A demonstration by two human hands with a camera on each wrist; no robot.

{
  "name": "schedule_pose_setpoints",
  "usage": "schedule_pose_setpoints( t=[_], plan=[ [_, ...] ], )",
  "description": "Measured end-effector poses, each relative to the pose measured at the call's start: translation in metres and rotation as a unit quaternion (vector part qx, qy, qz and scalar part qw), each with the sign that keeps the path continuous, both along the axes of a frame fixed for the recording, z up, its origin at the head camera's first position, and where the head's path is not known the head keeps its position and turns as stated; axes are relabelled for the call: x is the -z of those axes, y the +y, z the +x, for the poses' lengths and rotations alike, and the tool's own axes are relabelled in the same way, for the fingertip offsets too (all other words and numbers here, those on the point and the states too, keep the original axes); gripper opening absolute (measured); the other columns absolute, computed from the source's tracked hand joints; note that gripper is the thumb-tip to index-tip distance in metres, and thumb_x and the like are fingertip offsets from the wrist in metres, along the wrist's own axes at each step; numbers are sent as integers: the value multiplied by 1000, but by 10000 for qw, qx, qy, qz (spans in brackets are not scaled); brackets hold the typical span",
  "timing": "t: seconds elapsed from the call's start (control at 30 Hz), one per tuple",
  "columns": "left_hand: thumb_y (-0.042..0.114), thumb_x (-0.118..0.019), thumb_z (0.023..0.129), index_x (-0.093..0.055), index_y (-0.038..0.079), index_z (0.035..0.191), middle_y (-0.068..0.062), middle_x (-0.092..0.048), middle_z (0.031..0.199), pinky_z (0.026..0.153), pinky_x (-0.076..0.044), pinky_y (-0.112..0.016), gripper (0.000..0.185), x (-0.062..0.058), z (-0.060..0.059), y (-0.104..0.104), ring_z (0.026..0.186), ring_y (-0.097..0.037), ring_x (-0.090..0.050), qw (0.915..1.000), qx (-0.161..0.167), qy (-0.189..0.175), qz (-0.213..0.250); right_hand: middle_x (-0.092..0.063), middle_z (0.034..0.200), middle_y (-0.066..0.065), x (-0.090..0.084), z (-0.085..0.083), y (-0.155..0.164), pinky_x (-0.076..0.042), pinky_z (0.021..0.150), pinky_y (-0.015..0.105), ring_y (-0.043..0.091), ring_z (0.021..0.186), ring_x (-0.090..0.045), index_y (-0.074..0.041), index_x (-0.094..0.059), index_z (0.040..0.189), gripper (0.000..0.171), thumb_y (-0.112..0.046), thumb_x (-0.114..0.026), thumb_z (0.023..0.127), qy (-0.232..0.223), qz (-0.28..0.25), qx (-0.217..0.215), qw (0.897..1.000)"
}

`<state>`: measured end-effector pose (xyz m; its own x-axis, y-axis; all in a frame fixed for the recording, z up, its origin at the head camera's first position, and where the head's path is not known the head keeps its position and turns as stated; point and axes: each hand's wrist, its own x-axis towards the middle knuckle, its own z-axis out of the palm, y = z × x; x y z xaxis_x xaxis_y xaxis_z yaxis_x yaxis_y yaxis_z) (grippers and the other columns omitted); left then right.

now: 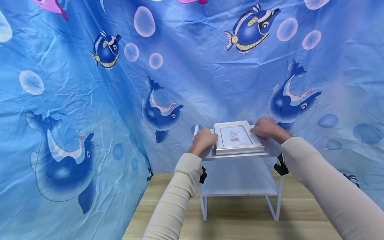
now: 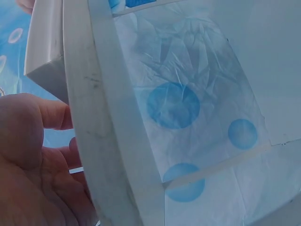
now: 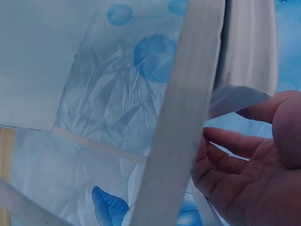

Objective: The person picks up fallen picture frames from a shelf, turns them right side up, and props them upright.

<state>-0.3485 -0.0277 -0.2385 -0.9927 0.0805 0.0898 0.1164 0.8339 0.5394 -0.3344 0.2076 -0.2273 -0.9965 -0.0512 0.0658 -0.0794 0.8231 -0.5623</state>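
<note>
A silver picture frame lies flat, picture side up, on the top tier of a small white two-tier shelf that stands on a wooden tabletop against a blue sea-creature backdrop. The frame sits squarely between the two hands, its longer sides running away from the person. The left hand curls over its left edge and the right hand over its right edge near the far corner; both look to be grasping the frame, neither noticeably nearer than the other. From overhead only knuckles and the backs of the hands show. The wrist cameras look up from below instead: the left hand and right hand each show palm and curled fingers close beside a frame corner, with the shelf's rim cutting across, though actual fingertip contact stays hidden there
</note>
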Motion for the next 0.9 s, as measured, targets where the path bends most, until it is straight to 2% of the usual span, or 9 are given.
schedule_pose_setpoints(
  t=[0.17,0.4,0.63,0.9],
  plan=[
    [30,-50,98,-40,15,64,-1,-36,57,46,-31,-29,38,0,-1,4,48,-14,-33,9999,80,-28,140,-41,49,-4,1,-1,0,-34,49,23,8,46,-40,-12,-53,58,36,-17,-54,94,-90,-9,7,10000],
    [24,-53,97,-48,13,64,-1,-45,56,45,-34,-26,35,1,-3,7,46,-14,-42,9997,156,155,67,-42,52,-3,3,-3,-2,-35,50,24,9,48,-42,-4,-66,71,26,-14,-55,93,-71,-30,122,9999],
    [21,-51,97,-37,15,59,1,-31,49,41,-30,-26,41,3,-4,8,42,-13,-33,9996,226,162,23,-42,55,-2,7,-5,-2,-36,51,24,10,50,-43,2,-68,84,23,-15,-55,93,-119,-45,108,9999],
    [20,-51,99,-38,15,59,0,-34,48,39,-28,-26,42,4,-7,8,40,-12,-31,9997,227,90,28,-42,54,-2,10,-9,-2,-35,51,25,10,50,-42,2,-68,82,23,-15,-56,91,-20,23,109,9999]
  ],
)
